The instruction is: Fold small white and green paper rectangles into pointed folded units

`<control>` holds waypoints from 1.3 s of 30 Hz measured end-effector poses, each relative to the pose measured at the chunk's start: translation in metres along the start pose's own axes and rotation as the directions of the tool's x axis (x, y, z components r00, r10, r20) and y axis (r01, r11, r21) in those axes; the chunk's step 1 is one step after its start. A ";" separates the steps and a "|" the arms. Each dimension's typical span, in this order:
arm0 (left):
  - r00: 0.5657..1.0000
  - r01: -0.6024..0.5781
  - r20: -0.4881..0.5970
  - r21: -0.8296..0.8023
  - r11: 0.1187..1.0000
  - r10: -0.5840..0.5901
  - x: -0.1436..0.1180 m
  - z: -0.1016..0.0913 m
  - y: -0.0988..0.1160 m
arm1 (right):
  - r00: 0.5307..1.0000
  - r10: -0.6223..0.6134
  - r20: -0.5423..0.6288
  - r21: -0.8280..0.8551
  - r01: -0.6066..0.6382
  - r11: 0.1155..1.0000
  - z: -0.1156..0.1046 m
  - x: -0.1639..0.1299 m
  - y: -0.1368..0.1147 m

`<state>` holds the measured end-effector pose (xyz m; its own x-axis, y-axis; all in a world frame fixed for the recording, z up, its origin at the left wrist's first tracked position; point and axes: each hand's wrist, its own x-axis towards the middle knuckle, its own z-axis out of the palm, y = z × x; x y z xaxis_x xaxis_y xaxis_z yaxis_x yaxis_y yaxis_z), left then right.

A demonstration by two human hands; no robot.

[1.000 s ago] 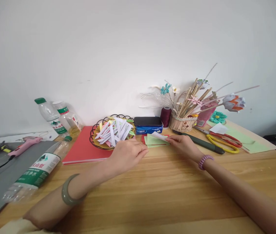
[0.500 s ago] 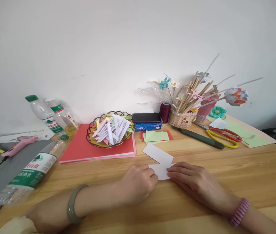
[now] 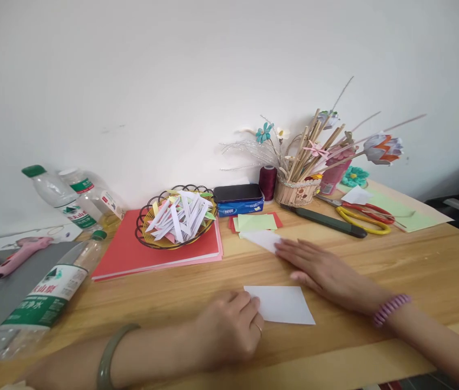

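My left hand [image 3: 233, 322] is closed on the left edge of a white sheet of paper [image 3: 286, 306] that lies flat on the wooden table, thumb on top and curled fingers beside it. My right hand [image 3: 319, 271] is stretched out flat, its fingertips touching the right end of a second white paper piece [image 3: 260, 238] farther back. That second piece reaches the edge of a small stack of light green paper slips [image 3: 256, 222] with red ones under it.
Behind stand a wicker basket [image 3: 140, 233] of folded paper strips on red paper [image 3: 111, 244], a blue tissue pack [image 3: 240, 207] with a phone, and a flower basket [image 3: 294, 193]. Scissors [image 3: 363, 216] lie right; plastic bottles [image 3: 46, 292] and a pink glue gun [image 3: 22, 254] left.
My right hand has moved off the near sheet to the back piece, which has shifted away from me. The near sheet is now more uncovered. The whole view has shifted slightly.
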<state>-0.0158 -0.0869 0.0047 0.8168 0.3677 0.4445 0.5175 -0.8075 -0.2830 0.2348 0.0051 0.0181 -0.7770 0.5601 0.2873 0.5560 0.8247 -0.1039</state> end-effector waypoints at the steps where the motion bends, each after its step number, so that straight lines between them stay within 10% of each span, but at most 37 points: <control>1: 1.000 0.004 -0.001 0.001 1.000 -0.004 -0.001 0.000 0.001 | 0.999 0.032 -0.038 -0.018 -0.033 0.999 0.001 0.003 0.005; 5: 0.996 0.080 0.039 -0.031 0.996 -0.078 -0.002 -0.001 0.001 | 0.988 0.093 -0.120 -0.025 -0.096 0.995 -0.005 0.002 -0.005; 12: 0.929 0.369 0.160 -0.347 0.862 -0.333 0.001 -0.007 -0.002 | 0.997 0.051 0.063 0.221 -0.064 0.973 -0.012 -0.018 -0.061; 22: 0.782 0.606 0.318 -0.591 0.533 -0.536 0.007 -0.014 -0.001 | 0.957 0.255 0.140 0.464 -0.291 0.837 0.002 -0.027 -0.050; 39: 0.601 0.774 0.519 -0.568 0.280 -0.608 0.009 -0.012 0.004 | 0.845 0.500 0.189 0.427 -0.530 0.733 0.007 -0.031 -0.051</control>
<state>-0.0093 -0.0923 0.0183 0.3083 0.9513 -0.0015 0.6326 -0.2038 0.7472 0.2288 -0.0536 0.0079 -0.4341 0.9008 0.0109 0.6931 0.3417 -0.6347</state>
